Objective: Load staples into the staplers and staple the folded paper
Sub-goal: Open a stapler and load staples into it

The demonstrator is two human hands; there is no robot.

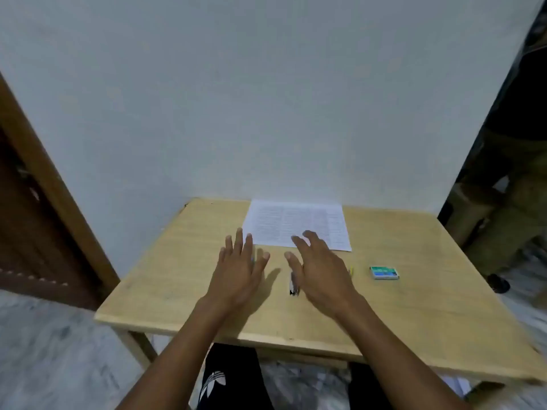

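Your left hand (239, 270) and right hand (321, 272) are both spread flat over the wooden table (177, 276), holding nothing. A stapler (293, 284) lies between them, with a staple box (384, 272) off to the right. The printed paper (296, 223) lies flat at the far edge.

Wooden table (414, 321), white wall (266, 99), brown door (26, 232)

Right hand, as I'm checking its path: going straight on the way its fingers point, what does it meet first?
The right hand would meet the printed paper first; whether they already touch is unclear.
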